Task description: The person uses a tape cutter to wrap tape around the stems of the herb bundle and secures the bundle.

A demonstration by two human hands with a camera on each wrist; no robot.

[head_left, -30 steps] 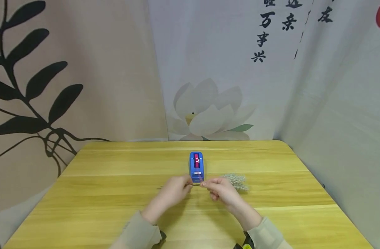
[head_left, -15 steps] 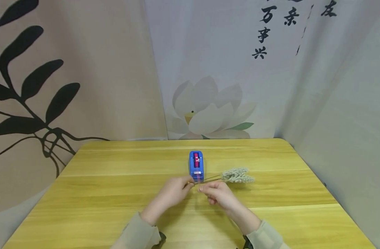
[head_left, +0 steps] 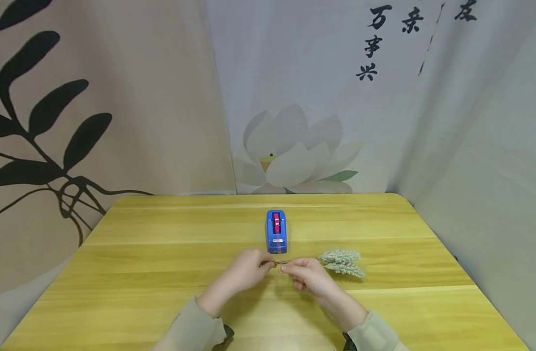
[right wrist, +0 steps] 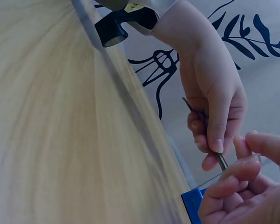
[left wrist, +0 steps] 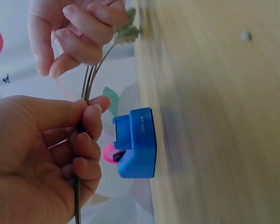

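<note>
My left hand (head_left: 249,267) grips several thin brown stems of dried grass (left wrist: 90,79), thumb and fingers wrapped round them in the left wrist view. Pale green seed heads (head_left: 341,262) spread out to the right, beyond my right hand (head_left: 311,276). That hand is close beside the left one, thumb and forefinger together at a faint pinkish strip of tape (left wrist: 64,87) by the stems; how far the strip touches them cannot be made out. Just past both hands stands a blue tape dispenser (head_left: 277,231) with a pink roll, seen side-on in the left wrist view.
The wooden table (head_left: 171,234) reaches back to a printed curtain (head_left: 294,97). A small grey round object (left wrist: 246,35) shows on the table in the left wrist view. A black wrist device (right wrist: 113,30) sits at the left sleeve.
The tape strip ran from the dispenser towards my right hand; now it is apart from it. The stems and seed heads have shifted right and nearer, below the dispenser.
</note>
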